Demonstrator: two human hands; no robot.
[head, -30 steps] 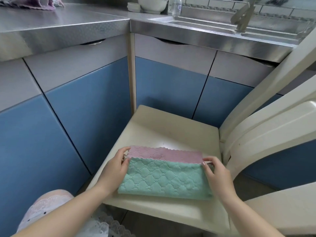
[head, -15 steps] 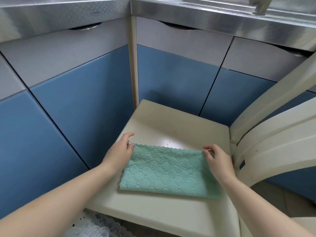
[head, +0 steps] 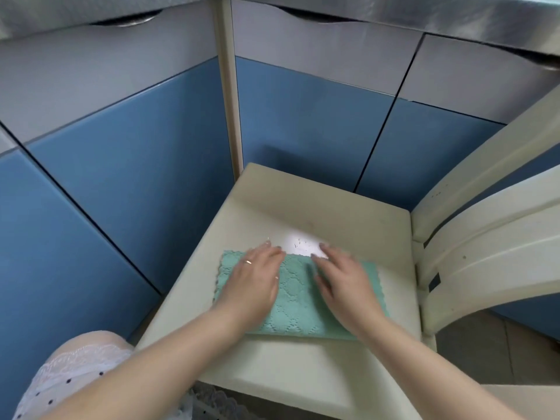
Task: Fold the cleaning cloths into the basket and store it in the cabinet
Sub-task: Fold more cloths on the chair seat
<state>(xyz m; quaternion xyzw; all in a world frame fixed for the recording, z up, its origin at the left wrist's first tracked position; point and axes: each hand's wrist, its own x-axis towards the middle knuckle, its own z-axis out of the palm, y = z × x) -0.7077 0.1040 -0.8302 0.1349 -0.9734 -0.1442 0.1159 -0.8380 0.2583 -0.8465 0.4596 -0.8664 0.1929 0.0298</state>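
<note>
A folded green cleaning cloth (head: 298, 301) lies flat on the seat of a cream plastic chair (head: 321, 207), toward the seat's near half, its long side running left to right and its scalloped edges showing at the left and right ends; both hands lie on top of it, palms down. The left hand (head: 257, 275) covers the cloth's left half, fingers straight and close together, their tips reaching just past the far edge onto the bare seat; a ring (head: 248, 262) sits on one finger. The right hand (head: 342, 280) presses the right half in the same manner — flat, fingers extended and pointing away toward the cabinets, gripping nothing; the two hands are near each other but apart, with a strip of quilted green fabric showing between them. The fingertips are slightly blurred, so whether they press or only rest cannot be told. A bright patch of light falls on the seat just beyond the fingertips. The chair stands in the corner of a run of blue cabinet doors (head: 127, 165) topped with grey panels, all closed, under a steel counter edge (head: 454, 13); the chair's back and armrest (head: 491, 237) rise on the right. At lower left a white lace-trimmed garment with dark dots (head: 69, 371) shows beside the left forearm — no more of the person is visible.
</note>
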